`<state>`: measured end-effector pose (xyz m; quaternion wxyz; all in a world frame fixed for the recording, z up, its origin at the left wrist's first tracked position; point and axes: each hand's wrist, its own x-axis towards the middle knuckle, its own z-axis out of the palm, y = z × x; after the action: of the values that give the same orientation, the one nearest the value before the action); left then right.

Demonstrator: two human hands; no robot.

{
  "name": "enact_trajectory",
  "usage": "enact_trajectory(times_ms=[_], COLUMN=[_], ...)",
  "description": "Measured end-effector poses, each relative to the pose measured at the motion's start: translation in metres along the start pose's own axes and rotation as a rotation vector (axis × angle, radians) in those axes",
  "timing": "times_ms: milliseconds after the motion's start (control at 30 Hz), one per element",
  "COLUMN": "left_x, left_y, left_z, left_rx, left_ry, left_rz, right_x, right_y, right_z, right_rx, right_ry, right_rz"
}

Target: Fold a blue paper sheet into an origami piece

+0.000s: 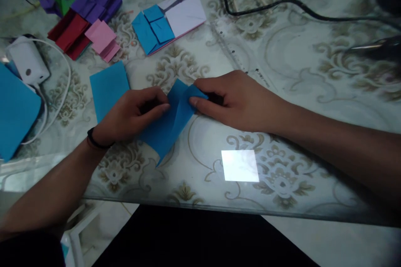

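Between my two hands is a blue sheet of paper, creased and partly folded, with its lower corner pointing toward the table's front edge. My left hand pinches its left side between thumb and fingers; a black band circles that wrist. At the upper right corner, my right hand grips the paper, thumb below and index finger above. Just behind my left hand lies another blue piece of paper, partly covered by the hand.
Folded paper pieces in purple, red and pink lie at the back left. A blue-and-white folded piece rests at the back middle. A white device with a cable stands left. A black cable crosses the back; a clear ruler lies nearby.
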<state>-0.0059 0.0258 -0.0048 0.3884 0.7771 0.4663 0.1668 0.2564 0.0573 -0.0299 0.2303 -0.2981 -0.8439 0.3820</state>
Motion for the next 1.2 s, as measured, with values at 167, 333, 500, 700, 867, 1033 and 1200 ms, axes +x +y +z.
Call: enact_trajectory(times_ms=[167,333,500,700,867,1033,1200], left_x=[0.0010,0.0005,0.0003,0.0008,0.0011,0.0021,0.0017], left_y=[0.0013,-0.0003,-0.0003,-0.0009,-0.0011,-0.0001,0.0017], left_z=[0.0001,0.0005,0.0003,0.0017,0.0010,0.0006,0.0018], left_rx=[-0.005,-0.006,0.006,0.008,0.016,0.037,0.037], left_ry=[0.004,0.014,0.018,0.030,0.032,0.033,0.041], left_rz=[0.024,0.037,0.023,0.040,0.053,0.065,0.036], right_x=[0.0001,0.0002,-0.0004,-0.0012,-0.0019,-0.0027,-0.0028], right_y=[-0.0004,-0.0043,0.0015,0.0043,-0.0014,-0.0035,-0.0029], right_z=[0.0001,-0.0025,0.0014,0.0030,-0.0025,-0.0047,-0.0036], right_rx=[-0.011,-0.023,-0.023,-0.060,-0.077,-0.092,-0.084], right_ry=[0.003,-0.009,0.020,0.027,-0.009,-0.014,-0.006], right_rz=[0.007,0.022,0.006,0.005,0.018,0.020,0.027])
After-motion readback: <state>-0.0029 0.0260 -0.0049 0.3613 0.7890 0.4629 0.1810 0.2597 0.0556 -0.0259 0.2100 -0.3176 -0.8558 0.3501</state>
